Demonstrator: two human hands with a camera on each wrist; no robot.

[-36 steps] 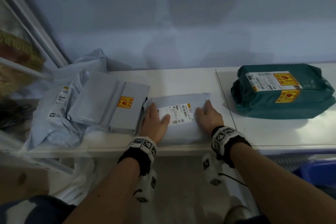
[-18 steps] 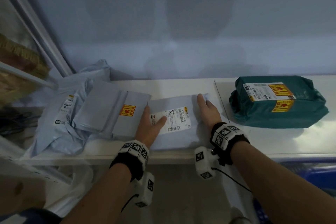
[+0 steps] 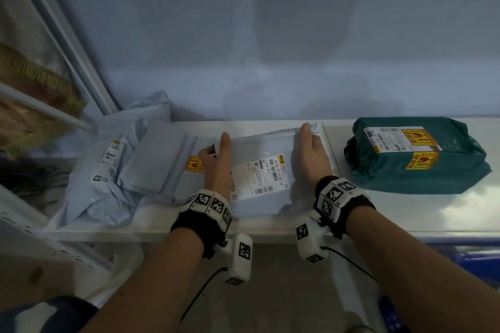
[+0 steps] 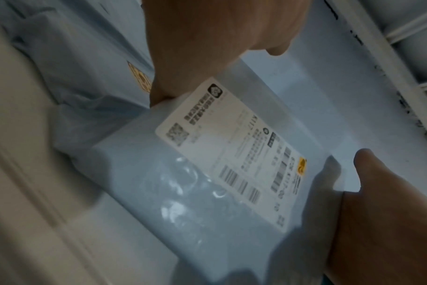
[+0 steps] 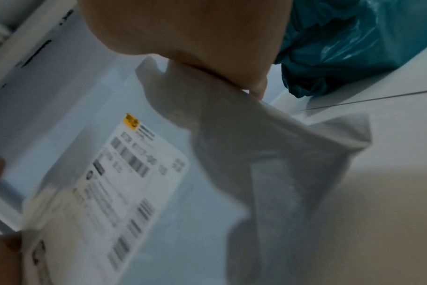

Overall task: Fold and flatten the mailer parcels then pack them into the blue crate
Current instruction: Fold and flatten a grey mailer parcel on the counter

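Head view is showing the pale blue mailer [image 3: 261, 170] lying flat on the white tabletop [image 3: 405, 211] right in front of you, label up, and your hands are bracketing it on both short sides. Your left hand [image 3: 217, 163] is sitting on its left edge with the fingers [image 3: 207, 153] curling round the far left corner, and your right hand [image 3: 309, 155] is doing the same on the right, pinching the loose flap at the far right corner, which the right wrist view is showing pretty clearly. So the mailer is lying between your hands, its far edge sitting out past your fingertips toward the wall. Both hands are equally near, so I'm guessing the fold is coming from that far edge back toward you. Room-wise you're getting squeezed: the heap of grey mailers [image 3: 130, 170] is touching the left side, while the green parcel [image 3: 416, 155] is sitting well apart on the right. The blue crate [image 3: 479, 259] is only peeking in low on your right, below the tabletop edge.
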